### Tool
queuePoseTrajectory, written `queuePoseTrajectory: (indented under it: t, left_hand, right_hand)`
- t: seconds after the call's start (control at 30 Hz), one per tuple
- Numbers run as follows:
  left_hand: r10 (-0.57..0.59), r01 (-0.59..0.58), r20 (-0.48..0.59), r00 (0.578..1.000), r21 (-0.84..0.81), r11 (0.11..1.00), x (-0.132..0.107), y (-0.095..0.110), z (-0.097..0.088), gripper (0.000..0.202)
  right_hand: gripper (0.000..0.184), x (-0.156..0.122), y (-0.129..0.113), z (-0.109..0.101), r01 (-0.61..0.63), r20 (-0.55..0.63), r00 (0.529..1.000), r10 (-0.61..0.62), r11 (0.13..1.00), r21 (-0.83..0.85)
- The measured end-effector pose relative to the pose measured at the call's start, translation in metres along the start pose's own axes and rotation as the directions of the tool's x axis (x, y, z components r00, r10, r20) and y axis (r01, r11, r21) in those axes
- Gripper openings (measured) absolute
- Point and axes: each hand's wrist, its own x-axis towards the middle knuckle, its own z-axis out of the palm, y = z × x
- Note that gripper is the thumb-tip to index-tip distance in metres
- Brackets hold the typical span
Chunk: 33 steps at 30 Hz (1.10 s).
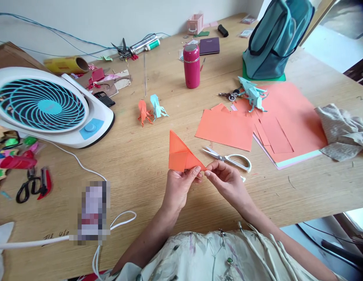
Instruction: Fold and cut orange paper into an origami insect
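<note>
A folded sheet of orange origami paper point(179, 153), roughly triangular with a pointed top, is held above the table between both hands. My left hand point(179, 185) grips its lower edge, thumb on the front and fingers behind. At the paper's lower right corner, my right hand point(225, 177) pinches the tip between thumb and fingers. White-handled scissors point(228, 158) lie just beyond my right hand, blades partly apart. Past the paper stand an orange folded paper figure point(144, 112) and a light blue one point(157, 107). An orange paper sheet point(225, 128) lies beyond the scissors.
A white fan point(96, 117) stands at the left, near black-handled scissors point(29, 187). A pink bottle point(192, 68) is at the back, a teal bag point(272, 47) behind large orange sheets point(304, 128). A crumpled cloth point(342, 130) lies right; a white cable point(32, 244) crosses lower left.
</note>
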Motion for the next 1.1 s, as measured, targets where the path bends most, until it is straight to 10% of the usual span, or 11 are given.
queuePoseTrajectory:
  t: [1.1]
  left_hand:
    - [0.087, -0.091, -0.046, 0.995, -0.084, 0.992, 0.003, -0.007, -0.005, 0.034]
  right_hand:
    - [0.029, -0.007, 0.013, 0.011, -0.018, -0.047, 0.999, 0.019, 0.999, 0.027]
